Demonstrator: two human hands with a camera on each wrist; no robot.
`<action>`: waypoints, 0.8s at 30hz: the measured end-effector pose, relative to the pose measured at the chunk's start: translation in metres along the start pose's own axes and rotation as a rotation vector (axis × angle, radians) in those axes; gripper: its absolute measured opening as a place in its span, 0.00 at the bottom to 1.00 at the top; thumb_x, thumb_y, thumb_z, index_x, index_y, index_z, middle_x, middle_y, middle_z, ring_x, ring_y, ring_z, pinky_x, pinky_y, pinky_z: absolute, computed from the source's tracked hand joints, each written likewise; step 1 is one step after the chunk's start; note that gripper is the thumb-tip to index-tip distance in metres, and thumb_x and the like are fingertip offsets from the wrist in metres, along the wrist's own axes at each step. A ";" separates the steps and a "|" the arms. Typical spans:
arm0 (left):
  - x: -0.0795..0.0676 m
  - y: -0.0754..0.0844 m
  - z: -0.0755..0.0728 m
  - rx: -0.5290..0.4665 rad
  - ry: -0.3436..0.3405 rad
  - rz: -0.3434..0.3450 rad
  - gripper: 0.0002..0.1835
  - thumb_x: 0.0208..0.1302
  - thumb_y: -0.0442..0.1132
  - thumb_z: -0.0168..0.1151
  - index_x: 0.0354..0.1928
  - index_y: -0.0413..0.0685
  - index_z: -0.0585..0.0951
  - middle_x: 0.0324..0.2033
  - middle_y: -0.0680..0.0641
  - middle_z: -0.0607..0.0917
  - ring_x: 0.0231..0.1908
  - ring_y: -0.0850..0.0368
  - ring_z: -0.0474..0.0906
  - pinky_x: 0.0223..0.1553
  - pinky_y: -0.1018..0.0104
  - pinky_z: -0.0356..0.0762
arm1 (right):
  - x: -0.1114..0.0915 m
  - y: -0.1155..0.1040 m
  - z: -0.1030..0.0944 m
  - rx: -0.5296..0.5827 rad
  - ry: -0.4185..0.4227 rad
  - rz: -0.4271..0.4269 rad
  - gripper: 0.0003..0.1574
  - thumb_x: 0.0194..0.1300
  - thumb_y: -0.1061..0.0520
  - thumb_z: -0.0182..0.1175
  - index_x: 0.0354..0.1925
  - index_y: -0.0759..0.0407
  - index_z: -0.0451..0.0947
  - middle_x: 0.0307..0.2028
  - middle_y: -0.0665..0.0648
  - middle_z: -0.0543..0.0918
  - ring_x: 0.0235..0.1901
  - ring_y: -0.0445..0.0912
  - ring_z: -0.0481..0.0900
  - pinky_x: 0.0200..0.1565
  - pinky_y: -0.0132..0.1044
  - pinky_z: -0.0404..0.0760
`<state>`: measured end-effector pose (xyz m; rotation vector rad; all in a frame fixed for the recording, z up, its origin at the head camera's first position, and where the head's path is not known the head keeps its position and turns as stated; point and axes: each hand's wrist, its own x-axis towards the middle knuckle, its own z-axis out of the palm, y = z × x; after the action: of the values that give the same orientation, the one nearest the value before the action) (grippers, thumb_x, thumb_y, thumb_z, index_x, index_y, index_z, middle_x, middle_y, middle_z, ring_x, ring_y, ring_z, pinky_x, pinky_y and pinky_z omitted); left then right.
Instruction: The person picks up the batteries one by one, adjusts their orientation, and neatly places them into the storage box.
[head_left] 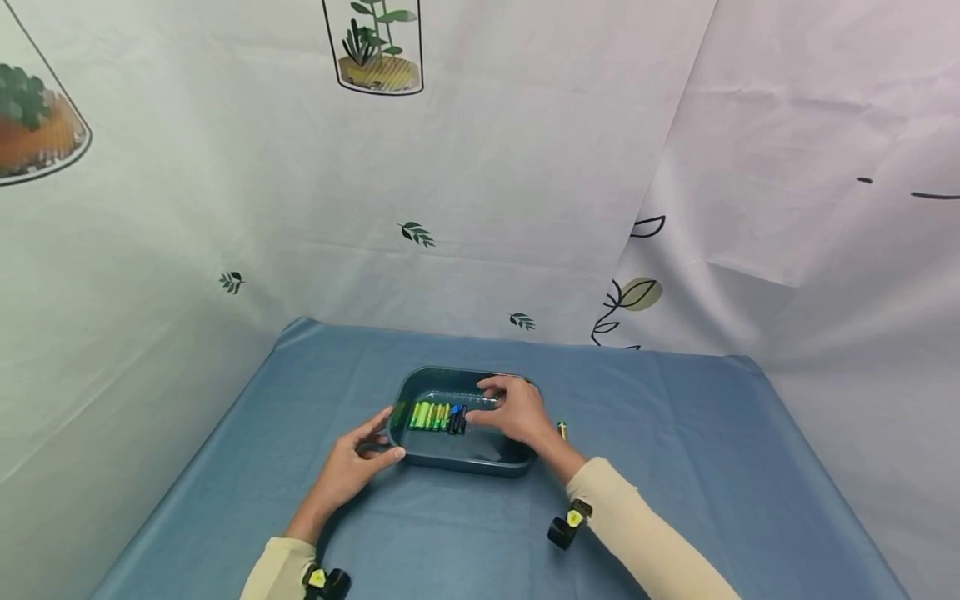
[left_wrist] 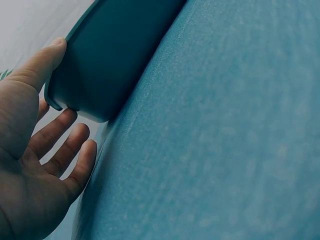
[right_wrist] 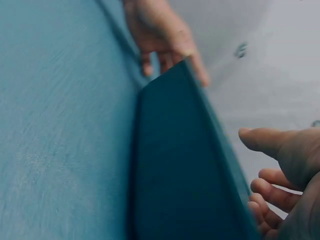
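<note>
A dark teal tray (head_left: pixel 468 463) sits on the blue cloth, with a row of small batteries inside it. Green-yellow batteries (head_left: pixel 430 416) make up the left part of the row; dark blue and black batteries (head_left: pixel 457 419) lie at its right end. My left hand (head_left: pixel 357 460) holds the tray's left end, its thumb on the rim in the left wrist view (left_wrist: pixel 58 42) and its fingers spread around the corner. Above the tray's right half is my right hand (head_left: pixel 517 410), thumb and fingers apart. Nothing shows between them in the right wrist view.
One more battery (head_left: pixel 562 429) lies on the cloth just right of the tray, partly hidden by the right forearm. Blue cloth (head_left: pixel 675 467) covers the table. White printed curtains (head_left: pixel 487 208) stand behind it and at both sides.
</note>
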<state>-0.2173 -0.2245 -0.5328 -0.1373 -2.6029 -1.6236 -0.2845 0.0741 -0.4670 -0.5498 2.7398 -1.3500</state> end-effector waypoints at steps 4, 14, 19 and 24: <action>0.000 0.000 0.000 -0.008 -0.005 -0.001 0.41 0.63 0.47 0.75 0.76 0.53 0.69 0.69 0.36 0.74 0.54 0.47 0.79 0.46 0.63 0.80 | -0.014 0.004 -0.022 0.041 0.091 -0.040 0.31 0.58 0.48 0.78 0.58 0.55 0.85 0.47 0.58 0.86 0.39 0.46 0.79 0.39 0.41 0.78; 0.001 0.001 0.000 0.006 0.001 0.006 0.40 0.63 0.47 0.75 0.76 0.55 0.70 0.69 0.36 0.74 0.54 0.48 0.79 0.45 0.63 0.81 | -0.047 0.050 -0.069 0.069 0.286 -0.190 0.33 0.57 0.52 0.79 0.60 0.50 0.83 0.48 0.56 0.83 0.43 0.49 0.81 0.40 0.37 0.82; 0.001 0.001 -0.001 0.011 -0.002 0.000 0.41 0.62 0.49 0.75 0.76 0.56 0.69 0.69 0.37 0.74 0.54 0.48 0.79 0.46 0.62 0.80 | -0.058 0.083 -0.076 0.052 0.309 -0.179 0.33 0.56 0.54 0.79 0.60 0.54 0.83 0.49 0.59 0.84 0.44 0.54 0.80 0.39 0.35 0.80; 0.000 0.001 0.000 0.020 -0.001 -0.002 0.41 0.62 0.49 0.75 0.76 0.55 0.69 0.69 0.36 0.74 0.54 0.48 0.79 0.46 0.62 0.81 | -0.066 0.110 -0.075 -0.007 0.277 -0.146 0.34 0.56 0.54 0.79 0.60 0.60 0.83 0.49 0.62 0.84 0.43 0.56 0.81 0.37 0.35 0.80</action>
<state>-0.2174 -0.2242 -0.5315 -0.1337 -2.6199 -1.5981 -0.2697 0.2142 -0.5137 -0.6168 2.9728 -1.5584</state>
